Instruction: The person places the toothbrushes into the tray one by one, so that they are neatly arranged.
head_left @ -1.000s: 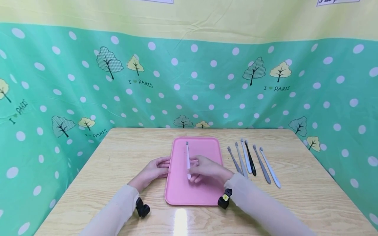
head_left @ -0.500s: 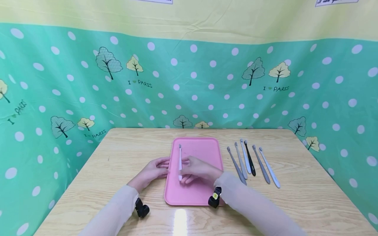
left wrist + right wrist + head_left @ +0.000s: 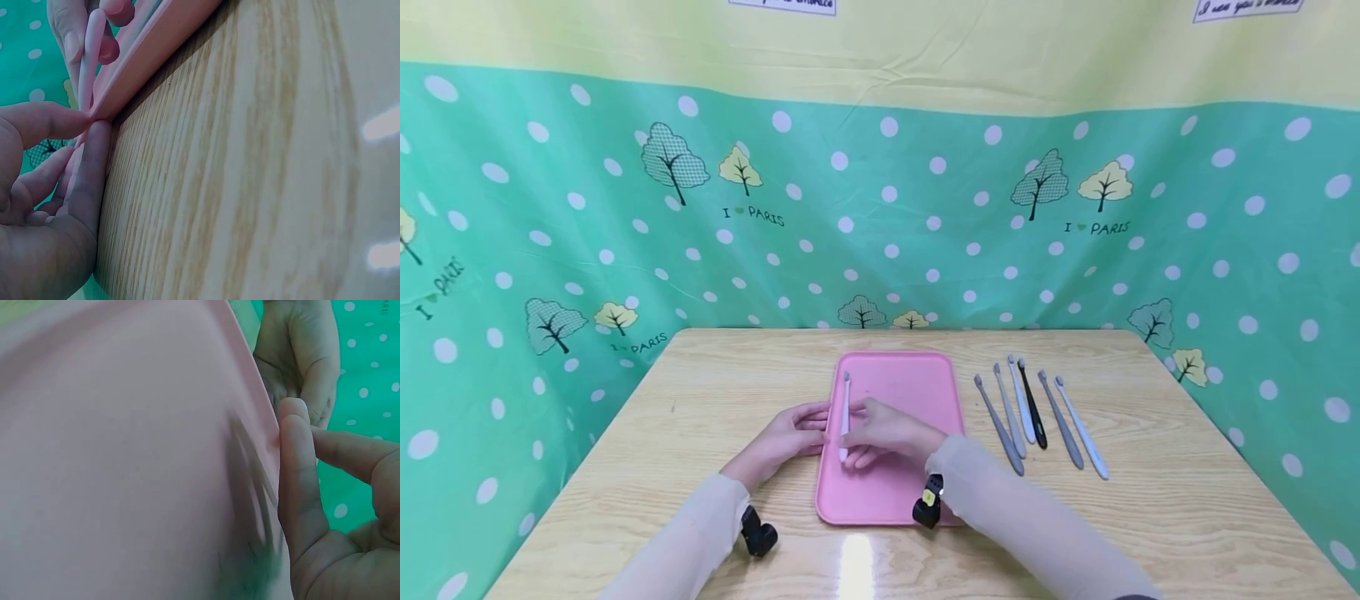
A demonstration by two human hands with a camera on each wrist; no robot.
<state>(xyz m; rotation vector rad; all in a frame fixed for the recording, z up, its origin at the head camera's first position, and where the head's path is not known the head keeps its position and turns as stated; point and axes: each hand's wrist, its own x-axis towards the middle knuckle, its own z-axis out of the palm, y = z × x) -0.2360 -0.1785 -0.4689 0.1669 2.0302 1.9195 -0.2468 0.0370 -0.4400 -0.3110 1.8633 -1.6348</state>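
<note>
A white toothbrush [image 3: 846,417] with a grey brush head lies lengthwise along the left side of the pink tray [image 3: 917,492]. My right hand [image 3: 887,432] pinches its handle low down, between thumb and fingers. In the left wrist view, the handle's rounded end [image 3: 94,44] shows between the right hand's fingers, right by the tray's rim. At the tray's left edge, my left hand [image 3: 786,439] holds the rim, thumb and forefinger meeting there in the left wrist view. The right wrist view shows my right fingers [image 3: 300,475] near that same edge, the left hand [image 3: 300,356] beyond.
Several toothbrushes lie in a loose row right of the tray, among them a black one [image 3: 1032,404], grey ones [image 3: 1000,425] and a white one at the far right [image 3: 1082,429]. The wooden table [image 3: 722,375] is backed by a green dotted curtain [image 3: 850,192].
My right hand has moved left across the tray with the white toothbrush, bringing it close to the left rim. The left hand has stayed at the tray's edge.
</note>
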